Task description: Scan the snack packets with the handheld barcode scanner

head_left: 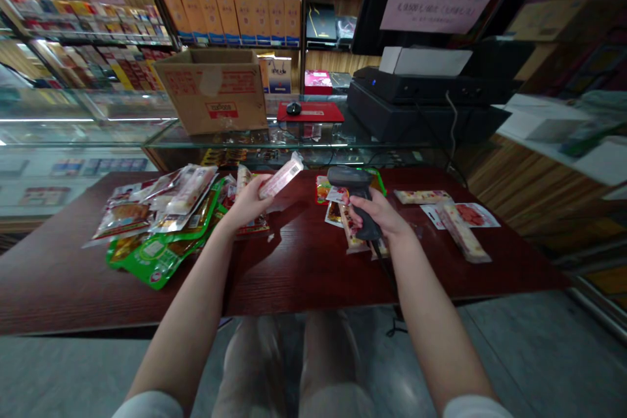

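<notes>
My left hand [251, 201] is closed round one end of a wrapped snack bar [283, 177], raised above the table with its barcode side showing. My right hand [376, 211] grips a black barcode scanner [350, 177] by its handle, its head turned to the left toward the bar. Under and beside the scanner lie several snack packets, among them a long wrapped bar [351, 230]. To the left is a heap of snack packs with a green bag [159, 255] at its front. More packets lie just behind my left hand.
On the dark red table [289, 274], wrapped bars [463, 232] and a meat snack pack [477, 215] lie at the right. Behind stand a glass counter, an open cardboard box [215, 95], a mouse [293, 108] on a red mat and a black cash drawer [421, 108]. The scanner's cable hangs down.
</notes>
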`<control>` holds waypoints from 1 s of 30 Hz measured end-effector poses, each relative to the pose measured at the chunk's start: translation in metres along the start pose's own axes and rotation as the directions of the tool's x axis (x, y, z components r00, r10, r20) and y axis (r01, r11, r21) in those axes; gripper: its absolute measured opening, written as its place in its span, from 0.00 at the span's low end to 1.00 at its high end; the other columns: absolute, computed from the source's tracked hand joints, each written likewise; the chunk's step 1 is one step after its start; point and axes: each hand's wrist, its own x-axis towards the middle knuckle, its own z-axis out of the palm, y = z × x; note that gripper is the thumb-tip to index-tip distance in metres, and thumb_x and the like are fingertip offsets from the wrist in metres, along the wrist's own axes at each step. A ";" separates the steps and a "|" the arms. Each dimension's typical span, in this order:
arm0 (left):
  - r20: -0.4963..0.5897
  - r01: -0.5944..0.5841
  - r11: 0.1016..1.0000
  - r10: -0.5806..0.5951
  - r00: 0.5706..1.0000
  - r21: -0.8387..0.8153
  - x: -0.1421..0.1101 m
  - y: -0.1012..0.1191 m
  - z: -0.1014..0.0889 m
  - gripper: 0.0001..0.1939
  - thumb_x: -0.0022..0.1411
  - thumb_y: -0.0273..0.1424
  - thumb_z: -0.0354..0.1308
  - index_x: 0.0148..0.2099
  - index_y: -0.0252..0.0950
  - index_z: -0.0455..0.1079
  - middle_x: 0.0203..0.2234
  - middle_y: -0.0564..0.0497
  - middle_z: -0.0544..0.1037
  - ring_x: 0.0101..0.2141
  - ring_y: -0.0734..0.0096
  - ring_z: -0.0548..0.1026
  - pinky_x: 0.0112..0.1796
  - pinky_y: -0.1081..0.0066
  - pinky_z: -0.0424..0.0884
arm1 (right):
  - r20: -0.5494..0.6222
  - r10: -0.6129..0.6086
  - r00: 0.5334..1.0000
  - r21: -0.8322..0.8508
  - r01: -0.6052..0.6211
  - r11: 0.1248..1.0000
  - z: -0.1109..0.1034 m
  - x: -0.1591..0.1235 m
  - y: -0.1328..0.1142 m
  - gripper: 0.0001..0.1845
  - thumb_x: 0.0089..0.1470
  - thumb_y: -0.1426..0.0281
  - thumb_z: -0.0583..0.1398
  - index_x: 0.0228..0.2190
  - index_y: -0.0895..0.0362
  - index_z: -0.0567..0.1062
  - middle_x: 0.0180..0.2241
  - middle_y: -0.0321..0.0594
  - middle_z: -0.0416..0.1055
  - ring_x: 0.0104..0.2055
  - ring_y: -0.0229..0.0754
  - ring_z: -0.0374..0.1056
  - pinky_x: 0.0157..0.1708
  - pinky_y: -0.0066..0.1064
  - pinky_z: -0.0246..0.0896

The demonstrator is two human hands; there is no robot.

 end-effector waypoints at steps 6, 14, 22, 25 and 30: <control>-0.245 0.198 0.932 -0.124 0.961 0.302 -0.005 0.012 -0.002 0.31 0.54 0.30 0.52 0.62 0.32 0.62 0.52 0.40 0.74 0.51 0.55 0.74 0.51 0.58 0.69 | -0.086 -0.068 0.994 -0.029 0.066 0.997 -0.009 0.002 -0.001 0.20 0.46 0.55 0.67 0.34 0.55 0.70 0.14 0.29 0.65 0.14 0.34 0.57 0.15 0.27 0.54; -0.481 0.505 0.623 -0.226 0.847 0.598 -0.018 0.016 -0.013 0.30 0.64 0.39 0.51 0.66 0.35 0.61 0.51 0.28 0.71 0.52 0.36 0.69 0.48 0.43 0.65 | -0.440 -0.206 0.874 -0.234 0.110 0.966 -0.058 -0.006 -0.010 0.19 0.40 0.59 0.68 0.35 0.55 0.76 0.31 0.40 0.79 0.34 0.45 0.72 0.33 0.33 0.65; -0.336 0.280 0.713 -0.067 0.940 0.642 -0.015 0.015 0.007 0.24 0.64 0.34 0.51 0.59 0.30 0.67 0.59 0.29 0.66 0.61 0.39 0.60 0.59 0.40 0.53 | -0.589 0.063 0.806 -0.083 -0.138 0.987 -0.083 -0.027 0.022 0.18 0.38 0.60 0.67 0.32 0.57 0.78 0.23 0.37 0.75 0.24 0.42 0.67 0.22 0.31 0.58; -0.074 0.005 0.894 0.031 0.997 0.447 -0.008 0.025 0.034 0.21 0.66 0.37 0.50 0.56 0.32 0.68 0.56 0.35 0.70 0.58 0.51 0.67 0.59 0.53 0.61 | -0.556 0.100 0.825 -0.053 -0.155 0.986 -0.077 -0.027 0.030 0.18 0.38 0.60 0.67 0.31 0.58 0.78 0.20 0.34 0.73 0.21 0.39 0.64 0.21 0.29 0.54; 0.097 0.133 0.990 -0.138 0.986 0.053 0.022 0.044 0.095 0.22 0.64 0.40 0.56 0.55 0.33 0.66 0.50 0.38 0.77 0.49 0.57 0.76 0.52 0.59 0.70 | -0.454 0.057 0.889 -0.029 -0.079 0.996 -0.076 -0.028 0.030 0.19 0.39 0.59 0.67 0.33 0.58 0.79 0.24 0.37 0.77 0.29 0.43 0.71 0.28 0.30 0.62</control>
